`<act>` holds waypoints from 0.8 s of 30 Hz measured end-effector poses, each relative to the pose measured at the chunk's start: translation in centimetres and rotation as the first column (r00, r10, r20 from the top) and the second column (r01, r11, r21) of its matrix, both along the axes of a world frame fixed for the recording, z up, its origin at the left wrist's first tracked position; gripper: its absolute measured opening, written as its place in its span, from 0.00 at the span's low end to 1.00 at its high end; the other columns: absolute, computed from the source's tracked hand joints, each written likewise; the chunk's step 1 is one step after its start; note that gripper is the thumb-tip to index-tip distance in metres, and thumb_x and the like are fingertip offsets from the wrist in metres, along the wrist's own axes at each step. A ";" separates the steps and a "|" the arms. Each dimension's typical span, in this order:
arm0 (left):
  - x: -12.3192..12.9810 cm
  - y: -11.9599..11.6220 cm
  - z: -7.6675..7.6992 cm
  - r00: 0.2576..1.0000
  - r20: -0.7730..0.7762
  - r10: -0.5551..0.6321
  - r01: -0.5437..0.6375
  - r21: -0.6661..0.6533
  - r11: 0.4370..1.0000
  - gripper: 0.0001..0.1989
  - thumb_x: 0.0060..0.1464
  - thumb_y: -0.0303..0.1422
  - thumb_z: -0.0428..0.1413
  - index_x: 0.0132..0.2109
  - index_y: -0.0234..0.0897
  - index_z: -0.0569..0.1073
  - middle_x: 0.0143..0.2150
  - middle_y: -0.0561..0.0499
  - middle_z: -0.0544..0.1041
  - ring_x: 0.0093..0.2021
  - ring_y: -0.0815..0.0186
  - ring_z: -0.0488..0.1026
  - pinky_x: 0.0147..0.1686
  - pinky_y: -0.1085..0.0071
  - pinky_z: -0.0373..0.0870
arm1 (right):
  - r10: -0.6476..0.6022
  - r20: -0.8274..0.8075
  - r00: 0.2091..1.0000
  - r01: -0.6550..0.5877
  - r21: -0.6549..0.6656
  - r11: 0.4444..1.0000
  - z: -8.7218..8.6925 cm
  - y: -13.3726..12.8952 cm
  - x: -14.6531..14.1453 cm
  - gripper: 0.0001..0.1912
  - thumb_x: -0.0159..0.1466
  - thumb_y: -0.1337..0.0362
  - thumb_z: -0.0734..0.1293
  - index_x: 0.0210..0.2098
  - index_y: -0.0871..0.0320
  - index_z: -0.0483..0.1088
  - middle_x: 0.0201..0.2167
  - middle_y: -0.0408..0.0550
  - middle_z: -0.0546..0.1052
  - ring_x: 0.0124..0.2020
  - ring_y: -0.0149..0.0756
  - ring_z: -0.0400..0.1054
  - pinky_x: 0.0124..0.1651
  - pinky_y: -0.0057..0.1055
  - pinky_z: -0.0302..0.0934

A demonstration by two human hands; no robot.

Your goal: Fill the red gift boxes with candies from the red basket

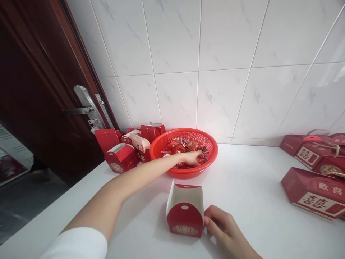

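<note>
My left hand (192,158) reaches into a red plastic colander basket (184,174), its fingers curled on wrapped candy (203,155) at the right side of the pile. The fingertips are partly hidden among the red wrappers. In front of the basket, an open red cardboard candy box (185,219) stands upright, its pale inside facing up and no candy visible in it. My right hand (221,225) holds this box at its right side, thumb near the front corner and fingers bent against the side wall.
Several open red boxes (122,158) stand left of the basket. On the right, closed red boxes (315,192) lie in a group, some with twine (335,149). A tiled wall (178,93) runs behind the white table (242,187). A dark door (51,54) is at left.
</note>
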State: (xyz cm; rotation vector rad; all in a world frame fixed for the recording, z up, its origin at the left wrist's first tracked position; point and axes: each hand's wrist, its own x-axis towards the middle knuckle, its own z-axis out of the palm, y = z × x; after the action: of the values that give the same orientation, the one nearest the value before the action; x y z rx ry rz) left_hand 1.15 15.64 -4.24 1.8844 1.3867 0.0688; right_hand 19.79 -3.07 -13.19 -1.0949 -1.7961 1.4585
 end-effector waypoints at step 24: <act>-1.1 0.2 4.2 0.714 0.604 0.354 -0.144 -0.368 0.919 0.12 0.48 0.34 0.69 0.29 0.32 0.75 0.28 0.46 0.79 0.26 0.66 0.75 0.24 0.73 0.70 | 0.007 0.013 1.000 -0.007 -0.001 1.000 0.6 -0.2 0.0 0.32 0.64 0.32 0.58 0.29 0.57 0.65 0.26 0.46 0.70 0.30 0.36 0.62 0.33 0.31 0.52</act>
State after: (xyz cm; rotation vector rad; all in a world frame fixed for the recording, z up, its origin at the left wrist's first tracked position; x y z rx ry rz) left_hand 0.06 15.88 -0.01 1.2140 1.0565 0.5858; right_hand 19.82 -3.23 -12.64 -1.1018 -1.8103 1.4601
